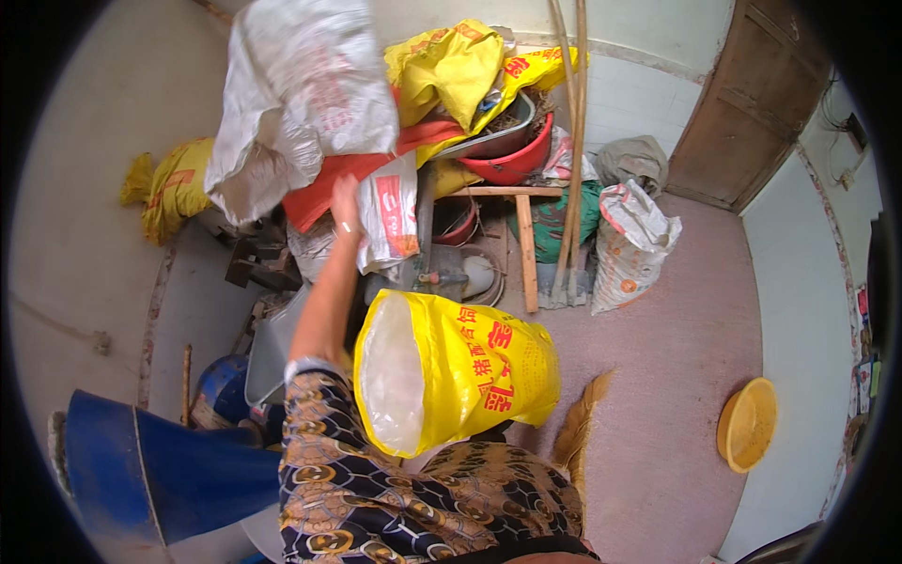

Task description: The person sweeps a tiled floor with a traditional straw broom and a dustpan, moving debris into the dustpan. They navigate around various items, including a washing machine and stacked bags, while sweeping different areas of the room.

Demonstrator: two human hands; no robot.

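Note:
My left hand [345,204], blurred, reaches forward to a red-orange plastic sheet [320,187] and a white printed woven sack [391,211]. Whether its fingers grip either one is unclear. A large white woven sack [310,77] lies just above the hand, on top of the heap, its mouth sagging to the left. Close in front of my body, a yellow printed feed bag [486,366] gapes to the left and shows a pale lining [394,374]. What supports this bag is hidden. My right hand is out of view.
Yellow sacks [451,63] and a red basin [514,158] are piled by the wall. Long wooden poles [578,127] lean beside a white sack [634,247]. A blue funnel-shaped hopper [169,465] stands left, a straw broom [581,423] and yellow basin [747,425] right.

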